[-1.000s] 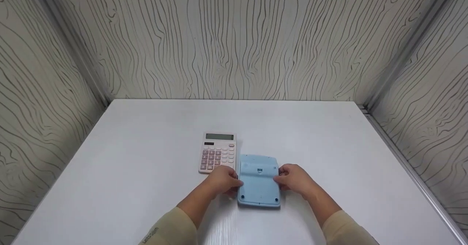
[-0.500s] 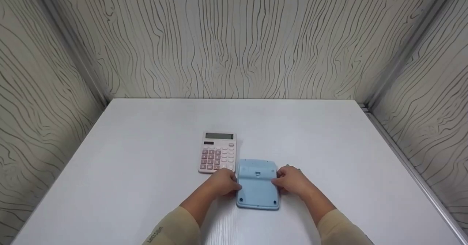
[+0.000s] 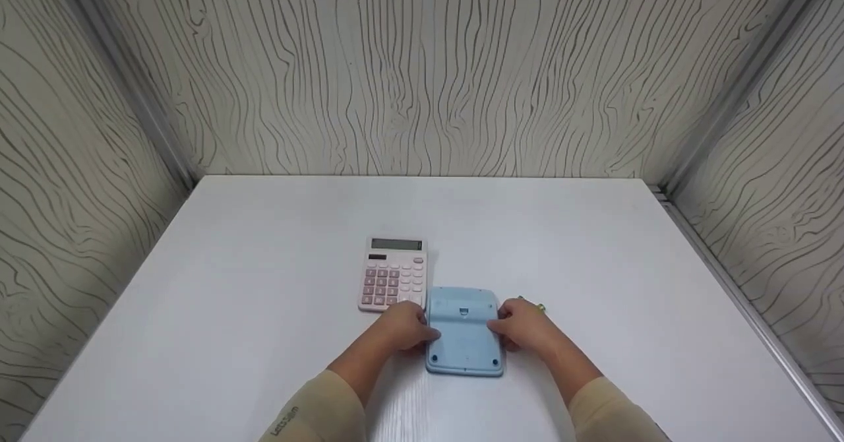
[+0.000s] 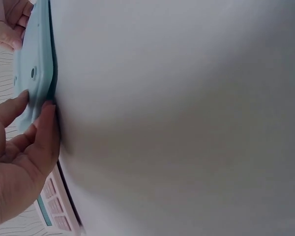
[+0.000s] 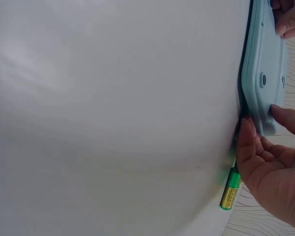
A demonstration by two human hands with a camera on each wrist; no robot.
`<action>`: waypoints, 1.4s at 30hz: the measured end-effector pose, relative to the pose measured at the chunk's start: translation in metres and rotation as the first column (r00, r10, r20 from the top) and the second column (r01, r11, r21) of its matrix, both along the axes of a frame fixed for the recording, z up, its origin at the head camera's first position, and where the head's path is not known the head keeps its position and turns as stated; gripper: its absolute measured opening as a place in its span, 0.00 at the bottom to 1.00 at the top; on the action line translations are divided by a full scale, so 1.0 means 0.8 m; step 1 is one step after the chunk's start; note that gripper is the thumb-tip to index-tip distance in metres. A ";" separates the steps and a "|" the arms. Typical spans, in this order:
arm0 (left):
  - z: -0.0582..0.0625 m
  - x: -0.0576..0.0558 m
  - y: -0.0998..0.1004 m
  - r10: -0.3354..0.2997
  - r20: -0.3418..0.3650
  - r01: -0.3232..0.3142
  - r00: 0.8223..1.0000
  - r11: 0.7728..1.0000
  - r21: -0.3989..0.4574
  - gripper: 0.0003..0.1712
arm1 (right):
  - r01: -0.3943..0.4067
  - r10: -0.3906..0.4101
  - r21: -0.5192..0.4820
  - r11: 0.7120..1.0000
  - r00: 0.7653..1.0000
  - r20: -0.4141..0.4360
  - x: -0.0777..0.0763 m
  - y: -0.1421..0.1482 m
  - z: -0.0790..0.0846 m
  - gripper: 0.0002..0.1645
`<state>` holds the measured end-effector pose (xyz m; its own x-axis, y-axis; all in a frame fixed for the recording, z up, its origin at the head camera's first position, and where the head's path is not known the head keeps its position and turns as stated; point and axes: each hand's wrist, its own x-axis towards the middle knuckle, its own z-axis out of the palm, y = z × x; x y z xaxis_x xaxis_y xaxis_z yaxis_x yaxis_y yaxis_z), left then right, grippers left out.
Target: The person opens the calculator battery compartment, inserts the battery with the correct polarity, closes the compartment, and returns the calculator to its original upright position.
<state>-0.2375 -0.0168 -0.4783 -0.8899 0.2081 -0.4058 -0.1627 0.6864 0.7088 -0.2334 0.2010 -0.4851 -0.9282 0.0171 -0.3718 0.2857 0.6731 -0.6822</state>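
A light blue calculator [image 3: 465, 346] lies back side up near the table's front, its small latch and dark round feet showing. My left hand [image 3: 403, 326] grips its left edge, thumb on the back and fingers under the rim. On the opposite edge my right hand [image 3: 525, 325] pinches it the same way. Both wrist views show the fingertips between the rim and the tabletop. The calculator's keys face down and are hidden. Just beyond the left hand lies a pink calculator [image 3: 394, 264], face up, its lower keys partly covered by that hand.
A green and gold battery [image 5: 230, 189] lies on the table beside the right hand, mostly hidden by it in the head view. The white tabletop [image 3: 264, 251] runs back to a wood-grain panel [image 3: 422, 79], with similar panels at both sides.
The blue calculator has shifted slightly toward me and to the left, with both hands still gripping it. The battery behind the right hand has come into view.
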 end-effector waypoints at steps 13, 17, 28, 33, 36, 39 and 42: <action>-0.001 0.000 0.001 0.029 0.009 -0.029 1.000 0.999 -0.030 0.21 | -0.036 0.039 0.083 0.996 0.998 -0.042 0.002 0.002 0.006 0.12; -0.002 -0.001 -0.002 0.020 0.003 -0.020 1.000 1.000 0.005 0.17 | -0.045 0.054 0.157 0.987 0.997 -0.052 -0.001 0.003 0.013 0.12; -0.009 -0.009 -0.006 0.017 -0.025 -0.017 1.000 0.999 0.031 0.13 | -0.004 0.106 0.328 0.945 0.950 -0.294 -0.008 -0.013 0.020 0.14; -0.009 -0.009 -0.004 0.028 -0.024 -0.027 0.999 0.999 0.041 0.12 | 0.010 0.135 0.360 0.933 0.917 -0.375 -0.005 -0.025 0.018 0.16; -0.009 -0.010 -0.003 0.033 -0.025 -0.032 0.999 0.999 0.036 0.12 | -0.030 0.182 0.377 0.926 0.909 -0.375 -0.003 -0.031 0.017 0.19; -0.007 -0.010 -0.002 0.037 -0.022 -0.037 0.999 0.999 0.030 0.12 | -0.085 0.241 0.398 0.913 0.901 -0.361 -0.002 -0.036 0.015 0.23; -0.004 -0.008 0.000 0.055 -0.025 -0.054 0.998 0.997 0.049 0.12 | -0.118 0.278 0.425 0.898 0.899 -0.339 0.000 -0.039 0.013 0.26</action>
